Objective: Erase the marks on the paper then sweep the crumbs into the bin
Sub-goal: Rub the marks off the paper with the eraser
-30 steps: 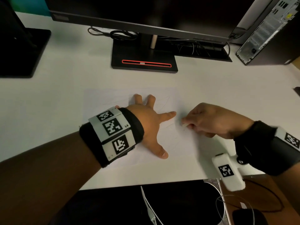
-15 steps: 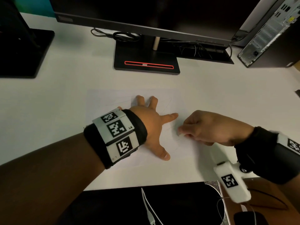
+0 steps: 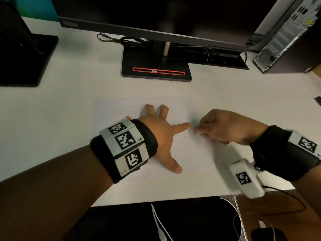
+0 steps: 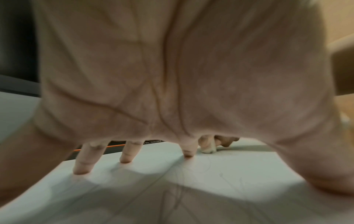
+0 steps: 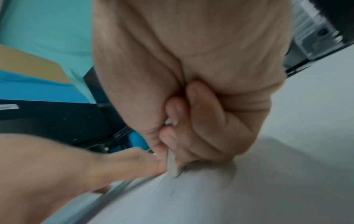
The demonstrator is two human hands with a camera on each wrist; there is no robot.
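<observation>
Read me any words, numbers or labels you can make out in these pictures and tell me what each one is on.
"L4": on the white marker band at the left wrist, beside the black-and-white square codes.
"L": small, near the lower edge of that band, faint.
Logo plate on the monitor bezel: too dark and small to read.
Yellow sticker on the computer tower: too small to read.
Paper: only faint pencil strokes, no words.

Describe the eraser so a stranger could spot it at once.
Start at the white desk and the sheet of paper lying before the monitor stand. The right hand pinches a small off-white eraser, its tip on the paper beside the left hand, which only presses flat.
</observation>
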